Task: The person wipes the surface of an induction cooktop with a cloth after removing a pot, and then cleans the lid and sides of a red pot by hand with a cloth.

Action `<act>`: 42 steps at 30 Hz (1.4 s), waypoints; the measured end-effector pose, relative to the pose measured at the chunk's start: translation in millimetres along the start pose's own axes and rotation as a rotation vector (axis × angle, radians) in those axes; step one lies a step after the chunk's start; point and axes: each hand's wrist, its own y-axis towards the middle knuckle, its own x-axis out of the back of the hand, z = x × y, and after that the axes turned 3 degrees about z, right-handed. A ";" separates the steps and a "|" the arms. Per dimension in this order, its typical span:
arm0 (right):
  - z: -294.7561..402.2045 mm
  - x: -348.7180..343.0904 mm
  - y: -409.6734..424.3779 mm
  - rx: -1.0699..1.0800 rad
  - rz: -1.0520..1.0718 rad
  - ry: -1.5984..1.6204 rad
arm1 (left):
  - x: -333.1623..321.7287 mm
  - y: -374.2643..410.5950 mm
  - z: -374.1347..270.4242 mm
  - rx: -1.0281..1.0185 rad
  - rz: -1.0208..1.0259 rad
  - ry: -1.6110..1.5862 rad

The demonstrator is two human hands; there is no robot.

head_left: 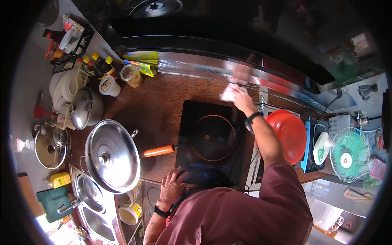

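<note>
My right hand (244, 99) presses a pinkish-white cloth (228, 92) at the back of the brown countertop (171, 84), close to the foil-lined strip along the wall. A black induction cooktop (211, 137) lies in front of me, and my left hand (172, 186) rests at its near left corner, fingers apart, holding nothing. On the cooktop sits what looks like a dark round pan, whose orange handle (158, 151) points left. A large lidded steel pan (111, 156) stands left of that handle. The red plastic basin (286, 137) is right of my right forearm.
At the back left are sauce bottles (98, 65), a jar (131, 75), a white tub (109, 86) and a lidded pot (82, 108). A steel sink (98, 223) lies lower left. A green fan (349, 154) stands right. The dark hood (196, 30) overhangs the back edge.
</note>
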 end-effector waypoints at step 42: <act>-168.7 -16.8 -9.4 -0.651 -0.003 -0.109 | 4.5 8.1 -2.5 -0.065 0.061 0.026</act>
